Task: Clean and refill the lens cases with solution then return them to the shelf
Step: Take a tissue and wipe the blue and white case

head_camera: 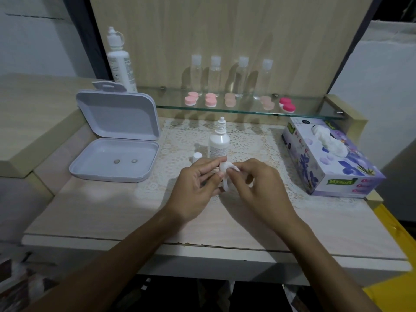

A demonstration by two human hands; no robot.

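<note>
Pale wood-grain covered the surface (108,212), with a lace mat (252,140) across its middle under dim light. Above it a glass shelf (247,108) carried five pink lens cases (210,100) before four clear bottles (215,75). Our left hand (195,188) and right hand (258,185) met over the mat, fingers (216,163) pinching a white tissue (226,168) around something we could not make out. A solution bottle (219,140) stood uncapped just behind.

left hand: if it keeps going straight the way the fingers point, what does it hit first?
Likely the small solution bottle, standing just beyond the left hand and the tissue-wrapped piece it pinches. Depth is unclear from one view.
</note>
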